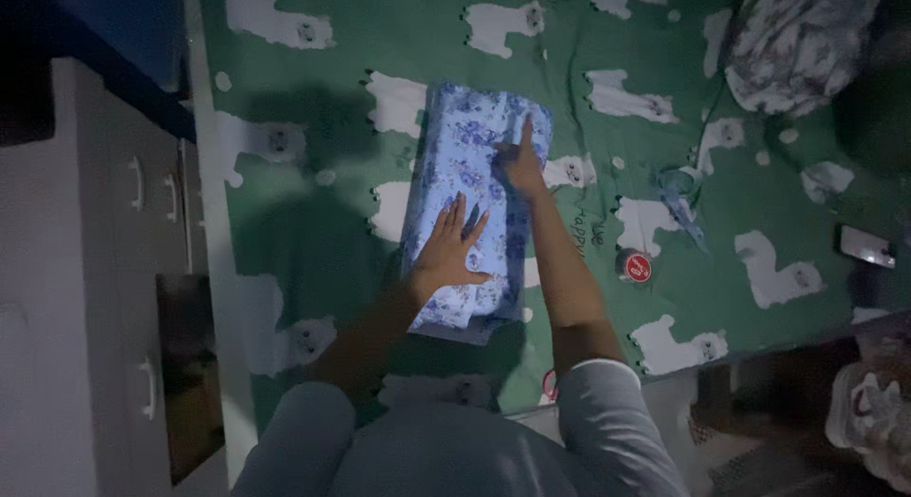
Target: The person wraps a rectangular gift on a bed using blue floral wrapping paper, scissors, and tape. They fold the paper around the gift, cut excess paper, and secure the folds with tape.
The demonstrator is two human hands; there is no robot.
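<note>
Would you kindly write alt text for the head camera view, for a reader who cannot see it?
Two bare hands, left hand and right hand, press flat on a folded blue floral cloth lying on a green bedsheet patterned with white animals. A crumpled floral bundle sits at the top right; white drawers stand to the left.

Green animal-print bedsheet (332, 260), bundled floral cloth (797, 41) (top right), small red disc (637, 266), white drawers (104, 269).

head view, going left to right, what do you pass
white drawer unit → left hand → right hand → small round red object → bundled floral cloth → white sneaker
</note>
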